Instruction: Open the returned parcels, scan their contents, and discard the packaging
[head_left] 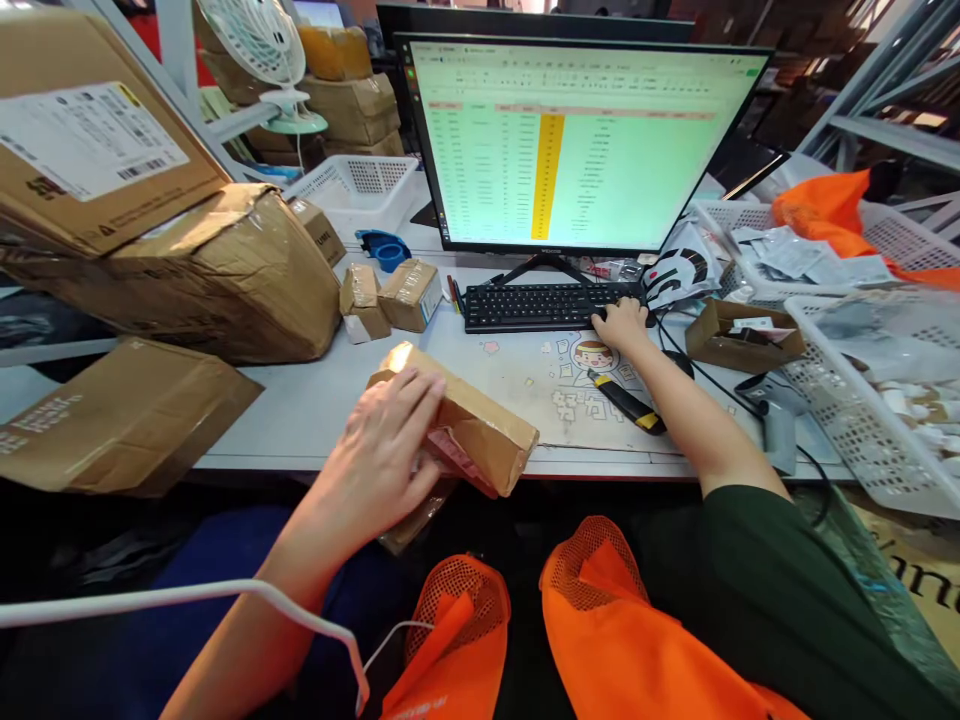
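My left hand (391, 440) grips a small brown cardboard box (487, 418) at the desk's front edge, fingers over its top and thumb on the near side. The box lies tilted, and a reddish patch shows on its lower side. On the right end of the black keyboard (536, 305) rests my right hand (622, 325), fingers apart on the keys, holding nothing. A yellow and black utility knife (626, 402) lies on the desk mat (517, 400) below that hand. Behind the keyboard stands a monitor (592, 150) showing a spreadsheet with one yellow column.
Two small taped boxes (410, 295) sit left of the keyboard. Large cartons (225, 270) are stacked at the left. White plastic baskets (847, 400) and a small open box (742, 335) stand on the right. A white cable (187, 592) crosses near my left forearm.
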